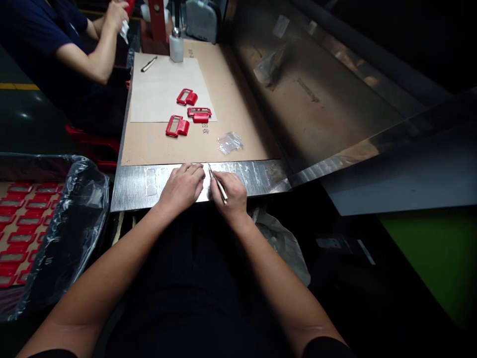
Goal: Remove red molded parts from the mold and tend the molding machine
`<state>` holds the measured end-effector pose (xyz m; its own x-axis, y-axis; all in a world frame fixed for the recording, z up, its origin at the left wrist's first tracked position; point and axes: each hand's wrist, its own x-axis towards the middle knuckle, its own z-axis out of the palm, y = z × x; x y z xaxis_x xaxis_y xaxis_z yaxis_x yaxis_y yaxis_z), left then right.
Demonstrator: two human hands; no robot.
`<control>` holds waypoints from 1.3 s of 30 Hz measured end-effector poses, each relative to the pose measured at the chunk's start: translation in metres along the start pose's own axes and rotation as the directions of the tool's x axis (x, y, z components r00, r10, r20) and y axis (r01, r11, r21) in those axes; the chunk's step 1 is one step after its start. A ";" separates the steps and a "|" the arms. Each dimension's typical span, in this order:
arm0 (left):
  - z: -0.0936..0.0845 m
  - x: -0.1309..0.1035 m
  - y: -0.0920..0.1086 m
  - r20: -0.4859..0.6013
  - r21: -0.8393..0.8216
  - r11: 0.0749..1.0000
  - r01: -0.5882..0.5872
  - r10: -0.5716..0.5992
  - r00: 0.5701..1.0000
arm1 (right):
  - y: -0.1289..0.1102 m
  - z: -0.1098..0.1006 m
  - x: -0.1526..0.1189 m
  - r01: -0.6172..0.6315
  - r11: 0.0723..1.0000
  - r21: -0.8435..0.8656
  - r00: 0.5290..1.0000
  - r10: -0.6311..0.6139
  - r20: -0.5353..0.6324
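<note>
My left hand point(182, 188) rests on the metal strip point(128, 186) at the table's near edge, its fingers lying bent over the surface; whatever is under them is hidden. Close beside it, my right hand point(231, 194) is closed around a slim knife point(222, 190) with a pale handle, its tip pointing forward and down to the strip. Clear film pieces point(150, 181) lie on the metal left of my left hand. Beyond my hands is a small pile of clear plastic pieces point(230, 142) on the cardboard point(149, 149).
Three red plastic frames point(178, 126) lie on the cardboard and white sheet point(156, 94). Behind them are another knife point(149, 63) and a bottle point(176, 47). A plastic-lined crate point(87, 184) of red frames stands left. A sloping panel point(298, 99) bounds the right; a co-worker point(85, 54) sits at upper left.
</note>
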<state>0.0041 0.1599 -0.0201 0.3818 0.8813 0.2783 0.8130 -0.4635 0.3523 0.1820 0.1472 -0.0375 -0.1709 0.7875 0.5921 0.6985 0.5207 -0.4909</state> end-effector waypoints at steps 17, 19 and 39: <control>0.001 0.000 0.000 -0.003 0.002 1.000 0.003 -0.003 1.000 | -0.024 -0.036 -0.029 -0.010 0.999 0.040 0.998 0.008 0.058; 0.000 0.000 0.000 0.003 0.005 1.000 0.005 -0.005 1.000 | -0.027 -0.039 -0.032 -0.014 0.999 0.045 0.998 0.012 0.061; -0.022 -0.020 -0.022 0.019 -0.052 0.998 0.021 -0.020 1.000 | -0.039 -0.030 -0.022 -0.032 0.989 0.145 0.999 0.035 -0.020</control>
<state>-0.0306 0.1507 -0.0137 0.3741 0.8919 0.2540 0.7969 -0.4492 0.4038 0.1793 0.0992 -0.0119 -0.1323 0.7988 0.5869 0.5958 0.5373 -0.5969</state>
